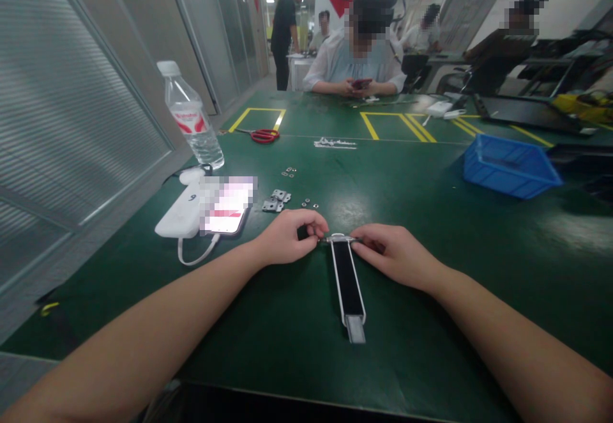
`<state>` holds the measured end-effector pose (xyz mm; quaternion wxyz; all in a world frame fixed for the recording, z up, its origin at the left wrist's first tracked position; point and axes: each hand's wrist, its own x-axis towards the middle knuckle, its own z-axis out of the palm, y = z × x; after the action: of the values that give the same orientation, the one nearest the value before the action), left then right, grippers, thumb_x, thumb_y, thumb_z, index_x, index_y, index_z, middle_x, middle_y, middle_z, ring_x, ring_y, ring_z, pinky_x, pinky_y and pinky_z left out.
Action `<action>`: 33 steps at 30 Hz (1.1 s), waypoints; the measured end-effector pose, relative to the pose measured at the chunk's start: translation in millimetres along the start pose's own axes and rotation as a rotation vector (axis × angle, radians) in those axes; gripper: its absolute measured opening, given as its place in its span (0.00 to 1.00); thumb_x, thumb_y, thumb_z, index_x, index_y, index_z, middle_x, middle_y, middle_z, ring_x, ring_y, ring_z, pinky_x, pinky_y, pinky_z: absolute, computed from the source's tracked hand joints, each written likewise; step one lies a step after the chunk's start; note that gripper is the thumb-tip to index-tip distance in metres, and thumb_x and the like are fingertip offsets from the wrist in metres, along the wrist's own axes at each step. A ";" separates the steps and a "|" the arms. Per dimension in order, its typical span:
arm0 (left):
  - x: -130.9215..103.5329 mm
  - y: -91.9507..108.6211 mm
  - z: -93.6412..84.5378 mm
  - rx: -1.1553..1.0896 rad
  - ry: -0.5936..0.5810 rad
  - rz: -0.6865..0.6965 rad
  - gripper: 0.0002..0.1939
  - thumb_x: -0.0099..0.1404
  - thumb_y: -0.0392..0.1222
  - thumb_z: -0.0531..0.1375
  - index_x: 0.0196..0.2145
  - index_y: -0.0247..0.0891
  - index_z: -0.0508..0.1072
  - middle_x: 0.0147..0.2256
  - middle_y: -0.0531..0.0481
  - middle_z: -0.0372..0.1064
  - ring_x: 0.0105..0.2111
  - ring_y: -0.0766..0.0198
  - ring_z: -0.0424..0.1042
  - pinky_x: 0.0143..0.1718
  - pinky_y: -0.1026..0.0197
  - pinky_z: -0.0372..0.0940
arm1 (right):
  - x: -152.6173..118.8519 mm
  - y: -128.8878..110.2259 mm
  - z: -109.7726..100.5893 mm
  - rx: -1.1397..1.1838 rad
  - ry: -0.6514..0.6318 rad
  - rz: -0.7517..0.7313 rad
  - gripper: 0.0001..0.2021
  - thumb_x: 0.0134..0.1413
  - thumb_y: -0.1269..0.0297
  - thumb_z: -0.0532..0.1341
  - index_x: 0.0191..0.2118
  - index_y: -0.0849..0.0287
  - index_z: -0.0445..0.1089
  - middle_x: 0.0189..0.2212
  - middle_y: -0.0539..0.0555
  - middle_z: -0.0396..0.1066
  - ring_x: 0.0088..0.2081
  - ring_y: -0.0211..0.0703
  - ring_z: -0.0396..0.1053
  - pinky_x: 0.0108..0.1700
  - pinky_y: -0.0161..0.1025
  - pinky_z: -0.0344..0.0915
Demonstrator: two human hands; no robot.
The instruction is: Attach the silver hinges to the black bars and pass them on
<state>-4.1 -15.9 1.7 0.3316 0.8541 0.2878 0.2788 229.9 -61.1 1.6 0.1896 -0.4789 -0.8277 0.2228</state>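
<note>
A long, narrow strip-like part (348,279), black with white edges, lies on the green table in front of me. A grey tab (355,330) sticks out at its near end. Across its far end runs a thin metal rod (339,239). My left hand (290,236) is closed in a pinch at the rod's left end. At the right end, the thumb and fingers of my right hand (393,252) are pinched together on it. The fingers partly hide both rod ends. Small metal brackets (276,201) and several nuts (307,202) lie beyond my left hand.
Left are a water bottle (194,119), a white power bank (179,209) and a cabled phone (232,206). Red-handled scissors (265,136) and thin metal parts (335,144) lie farther back. A blue bin (510,166) stands right. A person (357,59) sits opposite holding a phone.
</note>
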 end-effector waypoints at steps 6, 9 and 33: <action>-0.4 -1.2 0.4 0.010 -0.002 0.032 0.09 0.55 0.29 0.55 0.34 0.35 0.72 0.30 0.51 0.71 0.29 0.67 0.69 0.34 0.62 0.67 | -0.2 0.3 0.5 -0.004 -0.002 0.010 0.10 0.60 0.64 0.55 0.40 0.58 0.73 0.26 0.52 0.70 0.26 0.38 0.64 0.29 0.36 0.58; -0.6 -0.6 0.4 0.019 -0.001 0.014 0.09 0.55 0.30 0.55 0.34 0.35 0.71 0.30 0.51 0.70 0.30 0.67 0.69 0.34 0.61 0.67 | -0.3 1.1 1.0 -0.003 0.003 0.000 0.10 0.60 0.64 0.55 0.40 0.58 0.73 0.26 0.52 0.71 0.26 0.38 0.64 0.29 0.35 0.58; -0.9 0.1 -0.6 0.092 -0.014 0.052 0.09 0.56 0.34 0.55 0.35 0.36 0.72 0.26 0.53 0.68 0.27 0.67 0.68 0.35 0.61 0.65 | 0.4 -0.4 0.3 -0.002 -0.002 -0.001 0.10 0.59 0.64 0.55 0.40 0.58 0.73 0.25 0.51 0.69 0.26 0.38 0.64 0.29 0.36 0.58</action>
<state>-5.1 -16.3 1.9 0.2866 0.8776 0.2759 0.2676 229.3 -61.0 1.7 0.1884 -0.4786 -0.8282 0.2224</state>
